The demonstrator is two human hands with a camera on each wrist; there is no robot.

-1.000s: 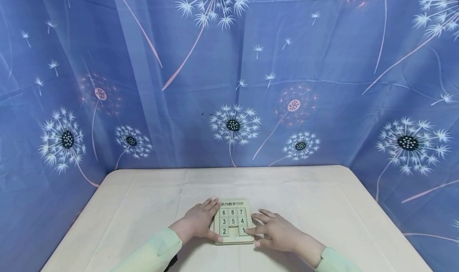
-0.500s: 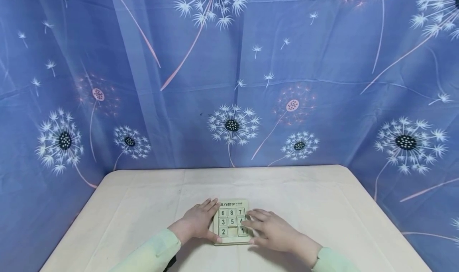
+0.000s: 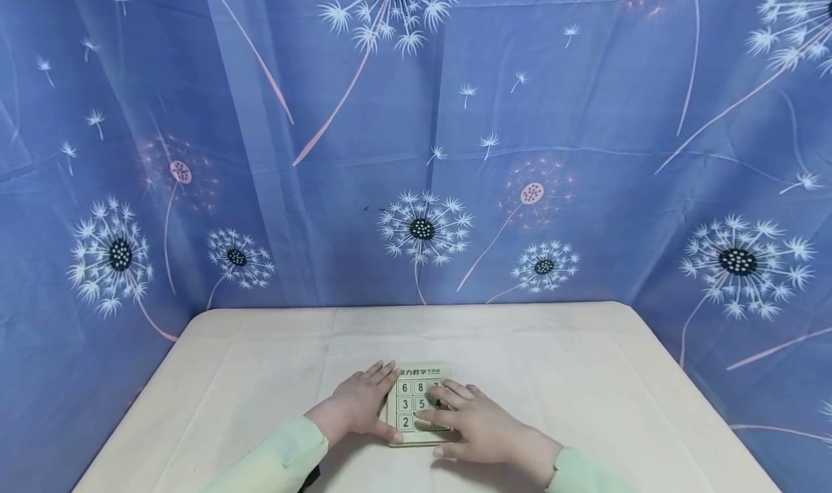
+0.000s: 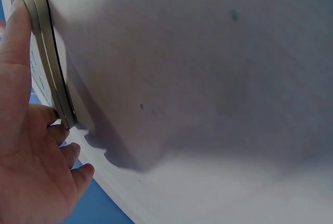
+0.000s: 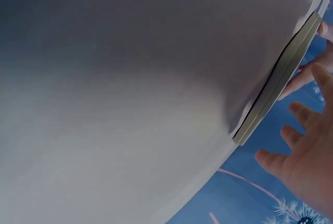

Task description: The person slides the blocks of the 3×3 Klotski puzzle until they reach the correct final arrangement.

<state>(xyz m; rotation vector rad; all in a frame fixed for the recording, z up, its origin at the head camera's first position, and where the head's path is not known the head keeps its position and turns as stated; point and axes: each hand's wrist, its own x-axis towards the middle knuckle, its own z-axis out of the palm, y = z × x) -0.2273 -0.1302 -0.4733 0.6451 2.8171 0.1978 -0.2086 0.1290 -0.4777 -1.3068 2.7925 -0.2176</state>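
Observation:
A cream number slide puzzle (image 3: 416, 440) lies flat on the table, numbered tiles in its frame. My left hand (image 3: 357, 404) holds its left side, the thumb on the near-left corner and the fingers at the upper left edge. In the left wrist view that hand (image 4: 31, 167) grips the puzzle's side (image 4: 49, 52). My right hand (image 3: 484, 428) reaches over the right-hand tiles, index finger stretched across the bottom row. It hides the tile 1 and part of the 7 and 4. From the right wrist, loosely spread fingers show on the right hand (image 5: 312, 167) beside the puzzle (image 5: 281, 73).
The puzzle stands near the front of a pale covered table (image 3: 552, 341). A blue curtain (image 3: 338, 226) printed with dandelions hangs behind and on both sides. Light green sleeves (image 3: 276, 457) cover the forearms.
The right hand has moved left from the puzzle's right edge, so its fingers now lie over the right column and bottom middle gap. The left hand keeps its place.

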